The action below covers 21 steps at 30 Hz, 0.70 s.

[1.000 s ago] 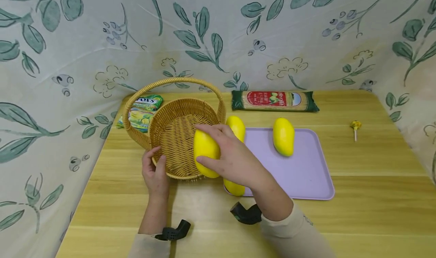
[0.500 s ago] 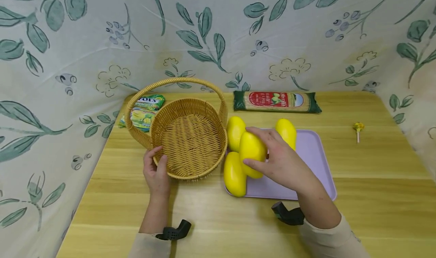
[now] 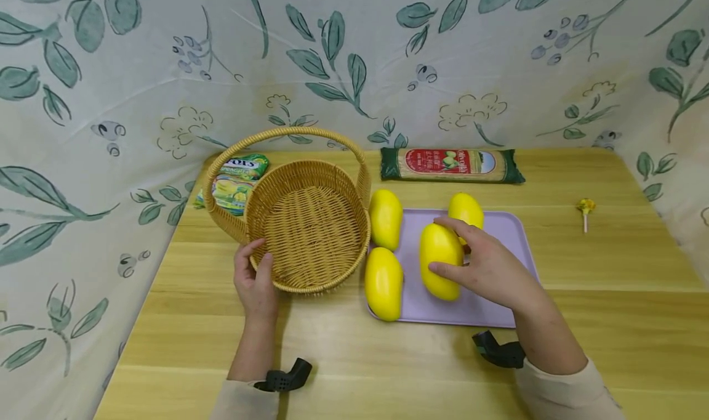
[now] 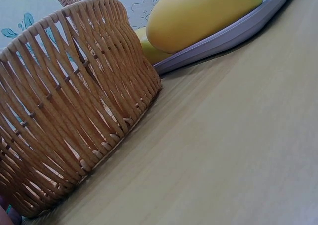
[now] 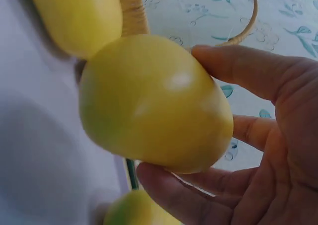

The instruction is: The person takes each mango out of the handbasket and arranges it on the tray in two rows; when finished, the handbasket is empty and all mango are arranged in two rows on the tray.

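Observation:
My right hand [image 3: 490, 266] holds a yellow mango [image 3: 441, 262] over the lilac tray [image 3: 482, 306], thumb on one side and fingers on the other. In the right wrist view this mango [image 5: 154, 106] hangs in front of the tray. Two mangoes, one behind [image 3: 386, 218] and one in front [image 3: 384, 284], lie along the tray's left side; another mango [image 3: 465, 209] lies at its back edge, partly covered by my hand. My left hand [image 3: 256, 287] grips the front left rim of a wicker basket [image 3: 312, 235]. Nothing lies inside the basket, and its handle stands up.
A spaghetti pack [image 3: 448, 165] lies at the table's back edge, behind the tray. Behind the basket on the left is a green candy bag [image 3: 229, 189], partly hidden. A lollipop [image 3: 585, 214] lies to the right. Patterned cloth [image 3: 354, 50] hangs behind the table.
My right hand has carried the mango from over the basket's right rim rightward to above the tray, uncovering the two left mangoes. My left hand and the basket stay in place.

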{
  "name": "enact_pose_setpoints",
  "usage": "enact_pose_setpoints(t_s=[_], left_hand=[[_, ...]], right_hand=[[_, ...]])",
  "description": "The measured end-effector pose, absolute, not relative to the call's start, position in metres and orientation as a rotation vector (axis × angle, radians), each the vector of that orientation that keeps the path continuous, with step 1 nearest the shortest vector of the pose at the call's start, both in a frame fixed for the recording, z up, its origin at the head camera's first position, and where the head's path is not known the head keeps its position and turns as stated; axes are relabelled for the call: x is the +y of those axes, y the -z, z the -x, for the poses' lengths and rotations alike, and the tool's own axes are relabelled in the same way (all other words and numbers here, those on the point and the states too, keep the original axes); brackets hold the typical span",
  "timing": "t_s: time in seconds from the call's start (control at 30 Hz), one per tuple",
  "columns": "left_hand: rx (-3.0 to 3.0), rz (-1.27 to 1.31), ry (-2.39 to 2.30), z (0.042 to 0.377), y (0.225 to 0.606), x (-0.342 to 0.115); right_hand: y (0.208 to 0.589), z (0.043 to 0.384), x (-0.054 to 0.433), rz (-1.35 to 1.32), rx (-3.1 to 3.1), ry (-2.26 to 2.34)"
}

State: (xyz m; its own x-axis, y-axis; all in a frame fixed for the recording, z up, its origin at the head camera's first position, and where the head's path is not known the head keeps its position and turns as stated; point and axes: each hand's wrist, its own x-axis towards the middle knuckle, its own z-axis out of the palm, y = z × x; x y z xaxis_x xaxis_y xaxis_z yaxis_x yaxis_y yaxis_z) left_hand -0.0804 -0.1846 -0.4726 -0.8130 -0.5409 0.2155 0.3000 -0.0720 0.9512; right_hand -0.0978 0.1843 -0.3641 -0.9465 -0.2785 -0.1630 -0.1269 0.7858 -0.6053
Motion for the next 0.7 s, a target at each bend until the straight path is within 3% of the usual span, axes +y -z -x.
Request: enact_pose_setpoints(t_s=[0.7], left_hand=[[-1.660,-0.265,1.917,0.080,0.472,-0.185]], right_hand=[[0.382,0.100,0.226,0.273,2.527,0.755]])
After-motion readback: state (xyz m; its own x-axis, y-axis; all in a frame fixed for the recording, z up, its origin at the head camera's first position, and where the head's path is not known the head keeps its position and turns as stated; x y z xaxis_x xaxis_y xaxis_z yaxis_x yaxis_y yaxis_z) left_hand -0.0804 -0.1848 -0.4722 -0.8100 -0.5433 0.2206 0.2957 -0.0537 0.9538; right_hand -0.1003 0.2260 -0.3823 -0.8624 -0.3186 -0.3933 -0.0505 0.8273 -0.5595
